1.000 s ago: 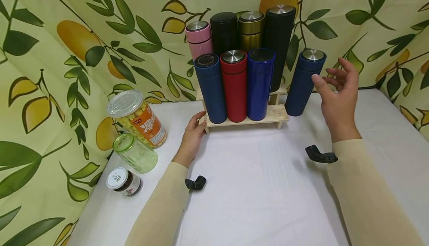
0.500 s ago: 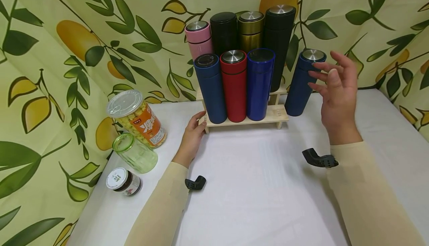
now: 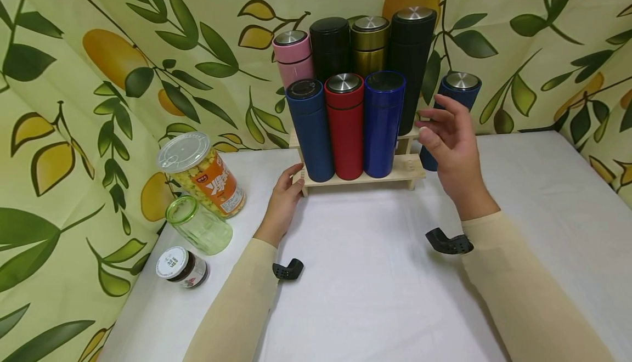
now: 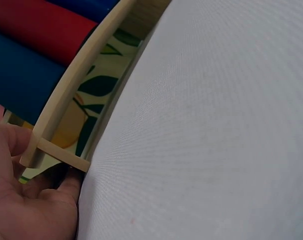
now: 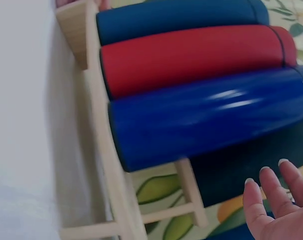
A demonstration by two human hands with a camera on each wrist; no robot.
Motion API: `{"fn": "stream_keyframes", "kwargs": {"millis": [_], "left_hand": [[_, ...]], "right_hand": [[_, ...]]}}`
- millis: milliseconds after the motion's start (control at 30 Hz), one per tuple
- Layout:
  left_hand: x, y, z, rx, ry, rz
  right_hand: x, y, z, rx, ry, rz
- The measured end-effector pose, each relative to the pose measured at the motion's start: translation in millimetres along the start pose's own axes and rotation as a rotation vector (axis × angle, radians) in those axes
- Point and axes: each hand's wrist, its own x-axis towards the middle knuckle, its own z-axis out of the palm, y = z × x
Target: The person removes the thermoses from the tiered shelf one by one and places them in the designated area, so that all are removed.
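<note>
My left hand (image 3: pixel 280 203) holds the left end of a two-step wooden rack (image 3: pixel 406 169); in the left wrist view its fingers are at the rack's end and leg. On the lower step stand a dark blue thermos (image 3: pixel 311 137), a red thermos (image 3: pixel 344 131) and a glossy blue thermos (image 3: pixel 383 129). Behind them are a pink thermos (image 3: pixel 294 63), a black one (image 3: pixel 329 49), a gold one (image 3: pixel 369 49) and a tall black one (image 3: pixel 411 66). My right hand (image 3: pixel 459 156), holding nothing, hovers with fingers apart before another dark blue thermos (image 3: pixel 459 92), partly hiding it.
At left on the white-covered table (image 3: pixel 375 274) stand a popcorn tub (image 3: pixel 212 178) with a clear lid, a green glass cup (image 3: pixel 202 230) and a small white-lidded jar (image 3: pixel 182 267). A leaf-patterned curtain (image 3: pixel 207 93) hangs behind and at the sides.
My right hand turned and spread its fingers by the dark blue thermos at right, then moved left toward the rack. My left hand and the thermoses stayed in place.
</note>
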Motion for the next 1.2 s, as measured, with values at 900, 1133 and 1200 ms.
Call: {"fn": "stream_keyframes", "kwargs": {"millis": [900, 1133, 1200], "left_hand": [[0.9, -1.8, 0.0, -0.009, 0.001, 0.007], [0.8, -1.3, -0.5, 0.008, -0.01, 0.013], [0.8, -1.5, -1.3, 0.022, -0.007, 0.014]], "right_hand": [[-0.1, 38.6, 32.3, -0.254, -0.105, 0.214], [4.5, 39.9, 36.3, -0.291, -0.088, 0.216], [5.6, 40.5, 36.8, -0.288, -0.089, 0.217]]}}
